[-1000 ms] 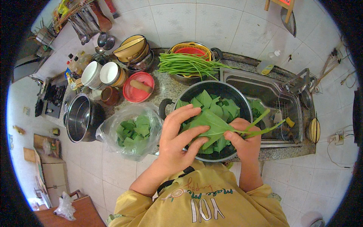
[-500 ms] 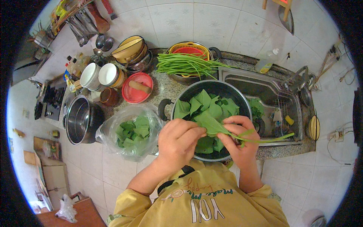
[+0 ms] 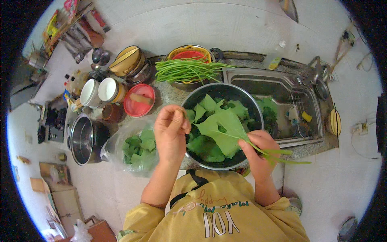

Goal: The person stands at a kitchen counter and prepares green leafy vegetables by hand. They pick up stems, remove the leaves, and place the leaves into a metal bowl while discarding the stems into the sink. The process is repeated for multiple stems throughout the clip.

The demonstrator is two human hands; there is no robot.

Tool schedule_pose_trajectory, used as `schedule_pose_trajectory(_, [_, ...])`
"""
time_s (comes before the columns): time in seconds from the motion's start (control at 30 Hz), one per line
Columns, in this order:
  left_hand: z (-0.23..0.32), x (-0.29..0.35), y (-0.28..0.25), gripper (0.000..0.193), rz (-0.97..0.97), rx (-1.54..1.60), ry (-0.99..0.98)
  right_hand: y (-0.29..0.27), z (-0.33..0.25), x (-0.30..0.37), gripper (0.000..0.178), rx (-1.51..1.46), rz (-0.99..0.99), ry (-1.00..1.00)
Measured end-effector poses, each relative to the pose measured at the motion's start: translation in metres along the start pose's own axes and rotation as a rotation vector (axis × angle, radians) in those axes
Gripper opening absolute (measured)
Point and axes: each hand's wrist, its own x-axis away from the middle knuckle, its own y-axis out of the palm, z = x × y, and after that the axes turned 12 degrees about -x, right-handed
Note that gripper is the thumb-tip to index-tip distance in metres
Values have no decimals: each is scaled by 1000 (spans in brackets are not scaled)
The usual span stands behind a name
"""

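Observation:
My right hand [image 3: 262, 151] is closed on the stalks of a broad green leaf [image 3: 225, 131], whose blade spreads over a dark pot [image 3: 261, 111]. The long stalks stick out to the right past my fingers. My left hand [image 3: 172, 131] is raised at the pot's left edge, apart from the leaf, its thumb and fingers pinched together. Whatever is between those fingertips is too small to make out. Several loose green leaves [image 3: 207, 105] lie in the pot. Beside my left forearm, a clear plastic bag [image 3: 115, 147] holds more leaves.
Long green stems [image 3: 191, 69] lie across a yellow-and-red basket [image 3: 189, 51] behind the pot. A metal sink [image 3: 282, 86] is to the right, with greens inside. On the left stand a tall steel pot [image 3: 86, 139], white bowls [image 3: 108, 89] and a red plate [image 3: 139, 107].
My left hand has come away from the leaf, moving left and up with its fingers pinched. The leaf blade now hangs freely from my right hand. The whole view has shifted slightly.

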Motion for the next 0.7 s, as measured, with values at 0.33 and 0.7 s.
schedule_pose_trajectory(0.33, [-59, -86, 128, 22, -583, -945, 804, -59, 4, 25, 17, 71, 258, 148])
schedule_pose_trajectory(0.7, [-40, -20, 160, 9, -822, -922, 649, -97, 11, 28, 16, -292, 537, 509])
